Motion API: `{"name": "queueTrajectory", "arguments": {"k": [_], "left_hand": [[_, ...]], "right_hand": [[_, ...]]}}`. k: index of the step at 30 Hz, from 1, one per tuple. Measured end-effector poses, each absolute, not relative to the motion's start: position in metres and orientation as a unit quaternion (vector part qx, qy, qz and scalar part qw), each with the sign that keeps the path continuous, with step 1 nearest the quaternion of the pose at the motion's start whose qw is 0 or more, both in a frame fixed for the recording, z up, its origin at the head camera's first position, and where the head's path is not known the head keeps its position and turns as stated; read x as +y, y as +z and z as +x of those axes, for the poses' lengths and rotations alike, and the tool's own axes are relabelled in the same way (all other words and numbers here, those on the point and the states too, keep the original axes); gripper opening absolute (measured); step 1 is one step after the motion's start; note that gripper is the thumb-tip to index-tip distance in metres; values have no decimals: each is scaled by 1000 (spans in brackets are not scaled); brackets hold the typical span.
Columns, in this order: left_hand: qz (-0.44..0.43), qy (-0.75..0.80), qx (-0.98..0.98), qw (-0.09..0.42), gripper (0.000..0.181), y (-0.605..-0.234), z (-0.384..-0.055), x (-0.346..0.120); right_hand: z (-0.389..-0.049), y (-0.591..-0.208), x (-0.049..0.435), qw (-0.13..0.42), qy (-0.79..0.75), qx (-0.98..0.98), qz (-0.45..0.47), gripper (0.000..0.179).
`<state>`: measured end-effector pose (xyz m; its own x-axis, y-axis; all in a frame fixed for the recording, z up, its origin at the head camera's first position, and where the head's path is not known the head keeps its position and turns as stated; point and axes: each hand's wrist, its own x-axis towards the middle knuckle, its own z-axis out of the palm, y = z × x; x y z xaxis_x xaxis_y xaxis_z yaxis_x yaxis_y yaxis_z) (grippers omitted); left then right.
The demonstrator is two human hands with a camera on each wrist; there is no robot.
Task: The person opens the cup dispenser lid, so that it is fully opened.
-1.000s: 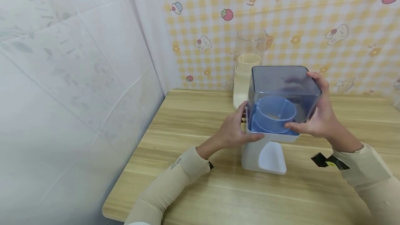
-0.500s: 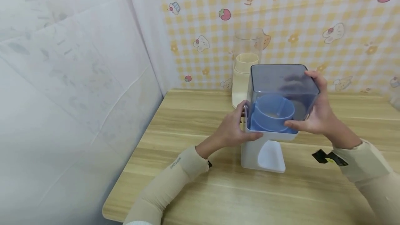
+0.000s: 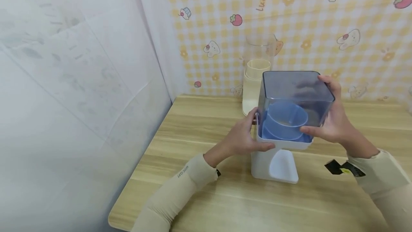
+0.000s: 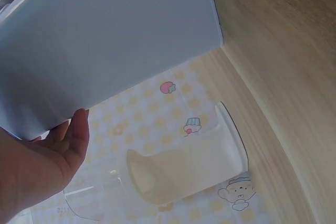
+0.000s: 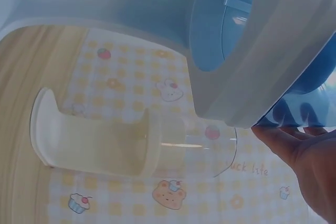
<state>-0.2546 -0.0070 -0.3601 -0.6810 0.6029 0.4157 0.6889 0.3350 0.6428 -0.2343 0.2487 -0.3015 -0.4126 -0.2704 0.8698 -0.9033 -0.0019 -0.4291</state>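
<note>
Atop the desk (image 3: 238, 203) at centre-right, my left hand (image 3: 242, 139) and right hand (image 3: 336, 124) grip the dispenser (image 3: 284, 131); uneven pressure could tip it.

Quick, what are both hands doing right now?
Left hand: holding the white stand near its top.
Right hand: holding the tinted bin.

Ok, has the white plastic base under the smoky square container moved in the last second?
No: in the head view, the white base keeps its place against the cream plastic dispenser behind it; the whole picture just shifted slightly.
</note>
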Motion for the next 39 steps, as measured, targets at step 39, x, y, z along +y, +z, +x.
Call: {"name": "queueTrajectory", "arguments": {"k": [39], "left_hand": [[-392, -405, -824, 57, 106, -367, -255, -7]], "right_hand": [[-224, -296, 255, 239, 548, -689, 409, 113]]}}
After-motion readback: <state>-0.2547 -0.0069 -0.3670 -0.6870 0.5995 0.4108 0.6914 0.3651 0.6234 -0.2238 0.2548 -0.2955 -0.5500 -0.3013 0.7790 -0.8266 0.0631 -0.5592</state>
